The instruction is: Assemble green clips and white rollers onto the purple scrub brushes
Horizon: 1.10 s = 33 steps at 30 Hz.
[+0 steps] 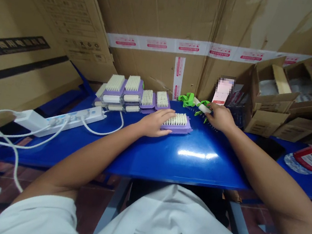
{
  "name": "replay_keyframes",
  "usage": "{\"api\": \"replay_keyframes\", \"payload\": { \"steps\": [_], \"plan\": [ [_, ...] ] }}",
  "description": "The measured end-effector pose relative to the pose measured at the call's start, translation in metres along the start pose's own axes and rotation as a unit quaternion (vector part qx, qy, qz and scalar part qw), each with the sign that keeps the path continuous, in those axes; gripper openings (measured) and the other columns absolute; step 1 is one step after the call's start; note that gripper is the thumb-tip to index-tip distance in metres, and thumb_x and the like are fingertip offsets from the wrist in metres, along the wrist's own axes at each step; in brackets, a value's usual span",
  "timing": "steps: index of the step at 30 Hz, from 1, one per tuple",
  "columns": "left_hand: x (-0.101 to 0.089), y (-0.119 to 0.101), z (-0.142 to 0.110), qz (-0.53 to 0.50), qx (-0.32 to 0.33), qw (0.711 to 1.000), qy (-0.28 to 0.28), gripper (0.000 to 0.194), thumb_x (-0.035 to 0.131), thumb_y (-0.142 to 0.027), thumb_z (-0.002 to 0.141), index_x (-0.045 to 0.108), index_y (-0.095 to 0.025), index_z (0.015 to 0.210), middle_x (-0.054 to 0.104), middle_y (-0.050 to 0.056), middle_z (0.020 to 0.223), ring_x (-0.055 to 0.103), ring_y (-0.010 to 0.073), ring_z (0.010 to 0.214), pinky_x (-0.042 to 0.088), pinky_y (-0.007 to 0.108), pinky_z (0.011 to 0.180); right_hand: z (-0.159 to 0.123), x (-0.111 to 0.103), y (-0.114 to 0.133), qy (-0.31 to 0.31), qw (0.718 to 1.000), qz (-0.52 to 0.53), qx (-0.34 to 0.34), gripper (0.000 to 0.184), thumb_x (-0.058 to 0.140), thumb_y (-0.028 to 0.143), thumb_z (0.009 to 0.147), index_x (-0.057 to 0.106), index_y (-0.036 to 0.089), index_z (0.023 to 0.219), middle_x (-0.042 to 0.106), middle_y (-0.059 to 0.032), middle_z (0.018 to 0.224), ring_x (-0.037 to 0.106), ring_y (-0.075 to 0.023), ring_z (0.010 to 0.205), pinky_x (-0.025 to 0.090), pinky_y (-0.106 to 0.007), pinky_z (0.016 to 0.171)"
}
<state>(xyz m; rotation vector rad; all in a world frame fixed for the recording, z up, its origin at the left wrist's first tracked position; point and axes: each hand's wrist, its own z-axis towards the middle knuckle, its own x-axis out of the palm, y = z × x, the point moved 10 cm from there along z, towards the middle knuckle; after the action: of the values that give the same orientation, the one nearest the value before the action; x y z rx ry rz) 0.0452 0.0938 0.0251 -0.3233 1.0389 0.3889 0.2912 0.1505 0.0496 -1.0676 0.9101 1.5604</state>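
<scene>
Flat on one side, pinched on the other

Tall corrugated cardboard cartons, banded with white printed tape, fill the top and upper left of the frame behind a glossy blue table. Open brown cartons crowd the upper right, and a white power strip lies at left. At upper centre, lilac brushes with white bristles stand stacked in a tidy block, apparently to keep them within reach. At centre, the left hand lies on a single lilac brush, fingers pressed together and flat, seemingly to steady it. Nearby, the right hand appears to pinch a small white cylinder between its fingertips, just beside bright green plastic clips.
</scene>
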Motion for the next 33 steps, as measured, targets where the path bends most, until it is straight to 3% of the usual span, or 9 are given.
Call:
{"api": "replay_keyframes", "payload": {
  "steps": [9, 17, 25, 33],
  "plan": [
    [-0.003, -0.003, 0.001, -0.008, 0.014, 1.0, 0.005, 0.063, 0.07, -0.04, 0.097, 0.05, -0.016, 0.151, 0.058, 0.023, 0.155, 0.057, 0.037, 0.146, 0.049, 0.056, 0.122, -0.005, -0.014, -0.016, 0.008, 0.996, -0.059, 0.064, 0.047, 0.057, 0.029, 0.095, 0.068, 0.012, 0.137, 0.074, -0.0233, 0.134, 0.066, -0.0437, 0.122, 0.046, -0.053, 0.098],
    [-0.001, -0.004, 0.001, 0.0, 0.014, 1.0, 0.013, 0.061, 0.067, -0.042, 0.099, 0.05, -0.014, 0.15, 0.057, 0.023, 0.155, 0.056, 0.038, 0.146, 0.051, 0.055, 0.12, -0.007, -0.029, -0.006, -0.007, 0.998, -0.051, 0.028, 0.045, 0.059, 0.031, 0.094, 0.071, 0.015, 0.135, 0.075, -0.0208, 0.132, 0.067, -0.0419, 0.121, 0.048, -0.05, 0.094],
    [0.0, 0.0, -0.001, -0.011, 0.018, 1.0, 0.013, 0.063, 0.069, -0.04, 0.097, 0.049, -0.016, 0.152, 0.057, 0.023, 0.155, 0.056, 0.0381, 0.146, 0.05, 0.057, 0.12, -0.007, -0.018, 0.006, -0.003, 0.999, -0.03, -0.026, 0.045, 0.057, 0.028, 0.094, 0.072, 0.015, 0.134, 0.074, -0.02, 0.136, 0.066, -0.0403, 0.125, 0.049, -0.05, 0.097],
    [-0.004, -0.005, 0.0, -0.008, 0.02, 1.0, 0.01, 0.06, 0.067, -0.041, 0.099, 0.05, -0.015, 0.151, 0.058, 0.023, 0.154, 0.057, 0.0367, 0.146, 0.051, 0.054, 0.12, -0.004, -0.024, -0.004, -0.048, 0.999, -0.018, 0.003, 0.047, 0.055, 0.032, 0.096, 0.07, 0.013, 0.136, 0.072, -0.0227, 0.136, 0.066, -0.0433, 0.12, 0.049, -0.054, 0.098]
  ]
}}
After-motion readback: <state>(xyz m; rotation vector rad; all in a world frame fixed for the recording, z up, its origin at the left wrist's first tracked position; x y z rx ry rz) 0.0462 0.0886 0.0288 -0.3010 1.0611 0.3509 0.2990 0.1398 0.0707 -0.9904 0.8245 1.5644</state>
